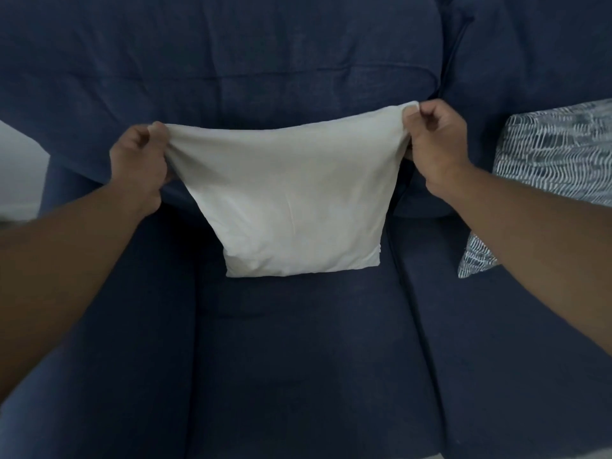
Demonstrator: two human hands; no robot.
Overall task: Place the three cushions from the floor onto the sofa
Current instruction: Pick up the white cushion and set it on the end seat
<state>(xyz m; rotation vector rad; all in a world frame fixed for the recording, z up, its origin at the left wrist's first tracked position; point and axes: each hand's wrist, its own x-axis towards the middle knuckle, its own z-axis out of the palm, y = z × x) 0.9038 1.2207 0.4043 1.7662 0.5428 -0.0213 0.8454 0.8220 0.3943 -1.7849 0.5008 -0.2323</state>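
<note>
A plain white cushion [291, 200] stands upright on the dark blue sofa [298, 359], its bottom edge on the seat and its back toward the backrest. My left hand [139, 167] pinches its top left corner. My right hand [433, 140] pinches its top right corner, and the top edge is stretched between the two. A second cushion, blue-grey with a white wavy pattern [549, 167], leans on the sofa at the right, partly behind my right forearm. No third cushion is in view.
The sofa's backrest [231, 61] fills the top of the view. A seam between seat cushions [414, 309] runs down right of centre. A pale wall or floor patch [20, 170] shows past the sofa's left arm.
</note>
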